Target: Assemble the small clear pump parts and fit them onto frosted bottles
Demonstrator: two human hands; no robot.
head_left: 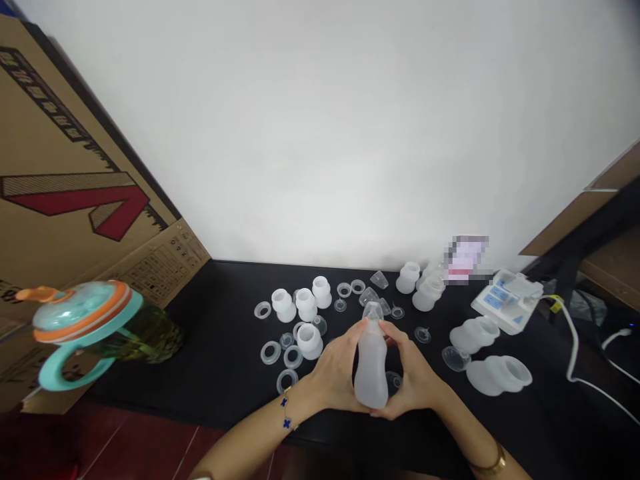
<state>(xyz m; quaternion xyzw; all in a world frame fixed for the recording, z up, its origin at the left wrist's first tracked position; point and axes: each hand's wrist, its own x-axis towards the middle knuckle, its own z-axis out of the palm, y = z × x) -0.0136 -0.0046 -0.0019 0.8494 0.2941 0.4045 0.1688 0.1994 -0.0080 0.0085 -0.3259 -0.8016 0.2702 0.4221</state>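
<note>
Head view: bottle (371,370) in 2-handed grip (left hand (336,373), right hand (416,381)), teat (373,311) forward-up, long axis tilted.

Over my feed I count one held bottle (371,373); around it, four white bottles (309,343) near ten o'clock, two lying bottles (493,375) near three, one lidded jug (95,317) at nine.

A teal-handled jug (113,330) sits beside a printed cardboard box (75,160).

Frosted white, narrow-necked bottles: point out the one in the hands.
The frosted white bottle with the pinched waist, held between the left hand and right hand; the other white bottles rest on the black tabletop.
</note>
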